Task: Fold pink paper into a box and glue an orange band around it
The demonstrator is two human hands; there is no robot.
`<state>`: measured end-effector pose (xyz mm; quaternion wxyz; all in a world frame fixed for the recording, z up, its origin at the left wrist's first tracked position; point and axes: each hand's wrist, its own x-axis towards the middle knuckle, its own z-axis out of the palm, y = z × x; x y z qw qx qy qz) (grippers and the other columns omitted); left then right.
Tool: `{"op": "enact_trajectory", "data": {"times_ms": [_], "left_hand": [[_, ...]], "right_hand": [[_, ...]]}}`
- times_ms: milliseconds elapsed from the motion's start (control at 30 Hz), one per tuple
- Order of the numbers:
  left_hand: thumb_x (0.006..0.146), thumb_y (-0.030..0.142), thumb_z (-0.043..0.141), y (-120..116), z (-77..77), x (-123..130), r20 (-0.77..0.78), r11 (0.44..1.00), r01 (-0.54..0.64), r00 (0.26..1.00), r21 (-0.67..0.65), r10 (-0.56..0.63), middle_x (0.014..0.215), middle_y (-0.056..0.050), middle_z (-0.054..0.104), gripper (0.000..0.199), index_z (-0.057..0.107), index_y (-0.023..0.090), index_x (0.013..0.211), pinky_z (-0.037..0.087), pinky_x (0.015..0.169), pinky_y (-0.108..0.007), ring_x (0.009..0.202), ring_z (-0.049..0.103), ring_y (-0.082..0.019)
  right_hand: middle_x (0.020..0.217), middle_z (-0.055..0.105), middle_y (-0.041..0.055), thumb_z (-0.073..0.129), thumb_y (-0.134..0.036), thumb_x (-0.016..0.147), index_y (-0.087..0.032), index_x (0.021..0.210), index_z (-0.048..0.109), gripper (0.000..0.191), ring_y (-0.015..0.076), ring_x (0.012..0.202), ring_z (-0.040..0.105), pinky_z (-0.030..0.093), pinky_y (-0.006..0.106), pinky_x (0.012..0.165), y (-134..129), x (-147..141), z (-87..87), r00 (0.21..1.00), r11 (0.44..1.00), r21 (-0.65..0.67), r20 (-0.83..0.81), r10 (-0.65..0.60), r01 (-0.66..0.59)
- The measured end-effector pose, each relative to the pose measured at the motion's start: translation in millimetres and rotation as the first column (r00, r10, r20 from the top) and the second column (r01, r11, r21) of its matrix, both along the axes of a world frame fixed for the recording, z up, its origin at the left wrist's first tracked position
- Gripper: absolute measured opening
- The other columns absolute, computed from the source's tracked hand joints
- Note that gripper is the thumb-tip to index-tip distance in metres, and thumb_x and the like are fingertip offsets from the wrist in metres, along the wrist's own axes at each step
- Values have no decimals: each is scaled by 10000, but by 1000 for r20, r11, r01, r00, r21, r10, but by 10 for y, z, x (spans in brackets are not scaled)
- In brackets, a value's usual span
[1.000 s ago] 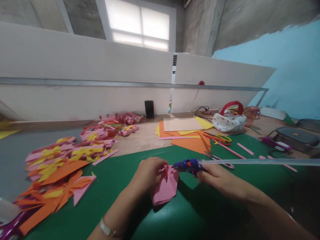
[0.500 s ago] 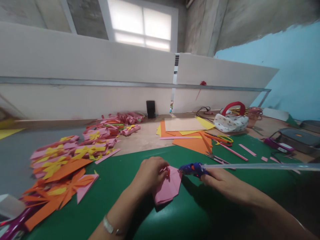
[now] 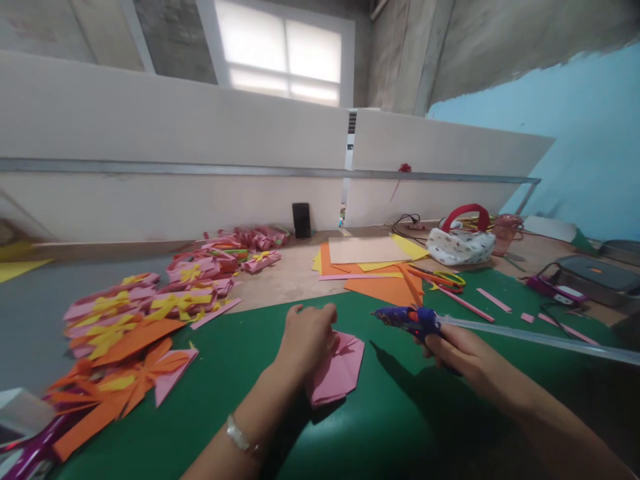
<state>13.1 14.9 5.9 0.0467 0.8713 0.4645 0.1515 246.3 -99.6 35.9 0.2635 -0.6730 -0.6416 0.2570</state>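
A folded pink paper piece (image 3: 343, 370) lies on the green mat. My left hand (image 3: 310, 337) rests over its upper left part, with the index finger and thumb near the paper's top edge; the fingertips are partly hidden. Held in my right hand (image 3: 453, 347) is a blue glue gun (image 3: 407, 319), its nozzle pointing left above the mat, apart from the paper. A long clear glue stick (image 3: 530, 338) sticks out of the gun's back toward the right.
Pink papers with yellow bows (image 3: 180, 303) and orange paper flowers (image 3: 145, 373) are piled at the left. Paper sheets (image 3: 370, 250), scissors (image 3: 450, 279), a white bag with a red handle (image 3: 463, 245) and a black phone (image 3: 301, 220) stand or lie farther back.
My right hand has drawn the glue gun to the right and up, away from the pink paper. My left hand has shifted slightly up, its fingers lifted somewhat.
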Motion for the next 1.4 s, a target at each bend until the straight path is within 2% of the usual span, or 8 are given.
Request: {"op": "enact_trajectory", "data": {"times_ms": [300,533,733,833,933,1133,1267,1400], "left_hand": [[773,164,433,-114,-76,45,-37,979,152,988,134,-148,775,-49,618,187,600,201,697,347,761,-375,783,531,-200],[753,153,493,-92,-102,-9,135,984,175,975,31,-178,999,-50,616,211,624,223,903,381,745,-324,921,526,-210],[734,123,471,46,-176,-82,263,984,138,959,-110,-105,916,-50,615,163,612,205,726,401,713,-289,847,552,-186],[747,151,434,61,-95,-118,404,965,117,915,-233,-14,785,-37,623,141,561,190,701,409,654,-271,744,560,-172],[761,192,415,29,24,-128,550,945,138,834,-295,50,727,-19,624,146,550,190,706,420,656,-269,714,567,-167],[731,227,450,-23,53,-101,586,927,167,808,-334,66,829,-43,638,139,572,183,779,437,697,-270,789,578,-175],[652,256,558,-13,-48,-111,386,948,55,920,-314,75,885,-66,639,197,615,176,822,424,690,-290,823,566,-207],[658,212,557,1,-139,-122,228,968,-24,970,-250,84,817,-52,622,123,637,188,748,395,645,-277,770,558,-194]], "right_hand": [[713,557,35,332,-525,858,-186,757,581,432,183,661,511,403,268,597,-58,11,-50,999,1000,0,-38,-3,3],[704,595,41,321,-535,860,-190,753,593,452,195,650,547,433,276,581,-87,46,-107,1000,1000,13,-11,-10,10],[906,642,64,381,-445,875,-206,949,596,330,224,827,596,484,305,717,-69,126,-182,994,971,233,105,20,-44],[1104,593,100,423,-350,866,-195,1098,539,302,246,1016,554,459,340,851,52,359,-263,965,911,403,262,-23,-88],[1139,563,147,464,-270,818,-159,1115,538,325,284,1074,519,428,410,907,262,776,-399,872,842,534,448,-199,-83],[1049,614,138,542,-205,730,-169,1038,614,318,287,958,589,486,428,822,575,1388,-542,725,886,440,657,-204,-149],[1185,568,132,559,-167,723,-199,1086,609,367,302,1080,537,461,439,872,487,909,-247,752,875,453,634,-180,-172],[1079,611,79,515,-215,830,-226,1033,633,236,205,985,583,488,321,814,414,17,53,891,893,301,410,196,-335]]}}
